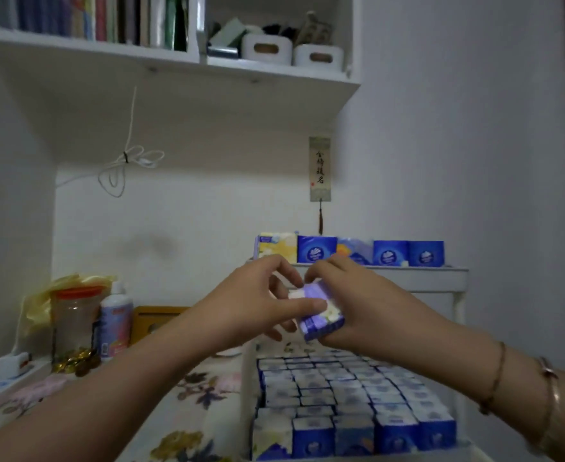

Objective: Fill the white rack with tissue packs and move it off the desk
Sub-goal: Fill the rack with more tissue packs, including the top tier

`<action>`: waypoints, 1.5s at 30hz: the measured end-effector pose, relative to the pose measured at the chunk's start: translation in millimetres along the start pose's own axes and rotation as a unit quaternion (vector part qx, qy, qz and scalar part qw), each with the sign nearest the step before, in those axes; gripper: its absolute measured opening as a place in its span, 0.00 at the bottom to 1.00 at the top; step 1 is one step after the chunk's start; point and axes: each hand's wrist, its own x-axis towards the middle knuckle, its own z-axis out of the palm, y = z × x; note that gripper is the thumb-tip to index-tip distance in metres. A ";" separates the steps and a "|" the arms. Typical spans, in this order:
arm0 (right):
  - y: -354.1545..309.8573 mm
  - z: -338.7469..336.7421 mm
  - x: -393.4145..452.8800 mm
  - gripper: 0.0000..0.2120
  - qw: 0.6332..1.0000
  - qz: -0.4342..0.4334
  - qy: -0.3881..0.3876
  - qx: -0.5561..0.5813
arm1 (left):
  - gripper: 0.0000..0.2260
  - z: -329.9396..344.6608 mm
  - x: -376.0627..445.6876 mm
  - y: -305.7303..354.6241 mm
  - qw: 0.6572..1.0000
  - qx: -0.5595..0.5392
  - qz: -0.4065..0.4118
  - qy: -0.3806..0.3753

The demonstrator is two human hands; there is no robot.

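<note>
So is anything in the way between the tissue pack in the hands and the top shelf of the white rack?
Nothing visible: the tissue pack, held by both hands, hangs just in front of the top shelf, whose back row already holds packs.

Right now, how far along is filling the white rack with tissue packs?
Partly done. The lower shelf of the white rack looks packed with rows of tissue packs. The top shelf has only one row of packs at the back. In hand: the right hand and the left hand hold a purple pack just in front of that shelf. Left: fill the top shelf, then move the rack, which remains on the desk.
</note>
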 end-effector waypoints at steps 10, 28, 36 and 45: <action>105.9 -55.1 7.2 0.17 0.941 0.203 0.200 0.183 | 0.10 24.9 61.8 73.0 0.988 -0.146 0.047 -0.022; 174.8 -43.4 5.1 0.19 0.912 0.200 0.045 0.356 | 0.20 74.0 122.3 52.8 0.934 0.242 0.246 0.089; 170.6 -42.9 -4.6 0.17 0.940 0.174 -0.039 0.290 | 0.18 68.0 125.5 62.5 0.905 0.380 0.187 0.035; 166.4 -45.8 -14.2 0.23 0.983 0.143 -0.063 0.099 | 0.17 57.8 120.6 54.3 0.857 0.475 0.196 -0.032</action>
